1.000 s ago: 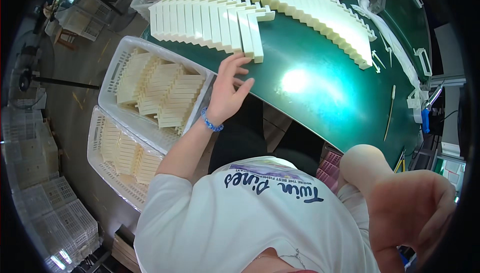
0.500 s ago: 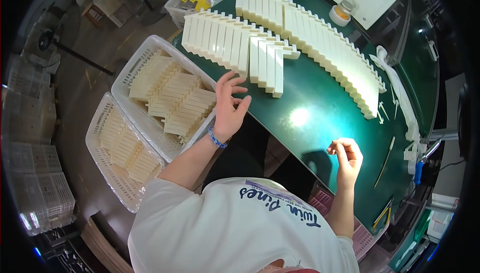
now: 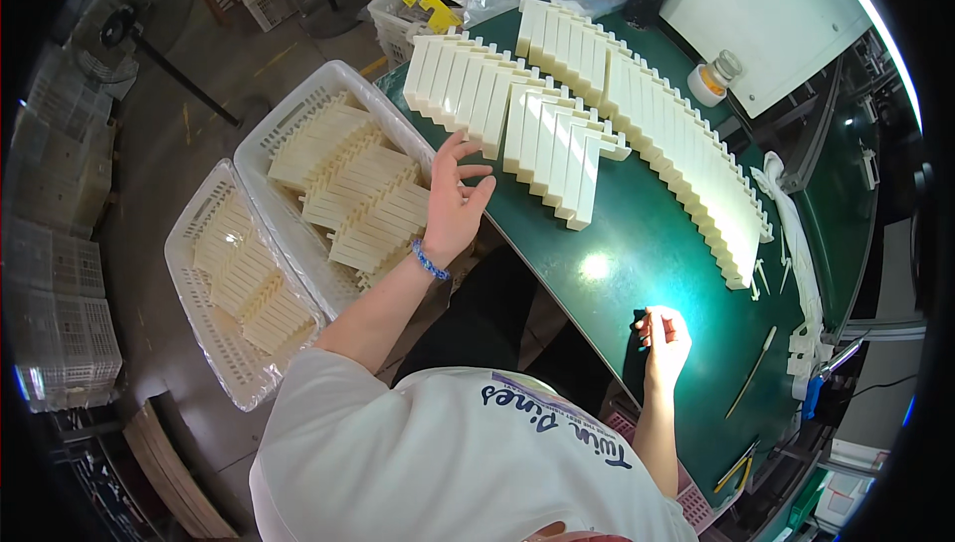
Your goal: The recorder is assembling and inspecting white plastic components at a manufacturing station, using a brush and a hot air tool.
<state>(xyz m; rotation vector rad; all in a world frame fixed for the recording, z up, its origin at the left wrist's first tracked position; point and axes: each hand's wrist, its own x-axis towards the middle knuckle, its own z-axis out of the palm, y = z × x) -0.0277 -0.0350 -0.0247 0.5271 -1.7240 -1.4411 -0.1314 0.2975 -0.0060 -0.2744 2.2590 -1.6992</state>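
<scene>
Right hand (image 3: 665, 341) nearest, low on the green surface (image 3: 647, 244), fingers curled together, maybe pinching something tiny, can't tell what. Thin stick (image 3: 751, 373) just off to its far right.

Left hand (image 3: 453, 206) further out at the surface's left edge, fingers (image 3: 468, 159) spread apart, holding nothing, tips close to the front row of cream plastic strips (image 3: 542, 139). Strips standing side by side, long axis running away from the fingertips toward the back wall, row itself fanning rightward.

Probably best to press flat with all fingertips and square the near ends, nudging gently so neighbours don't topple.

White basket (image 3: 343, 194) of more strips just left of that wrist.
</scene>
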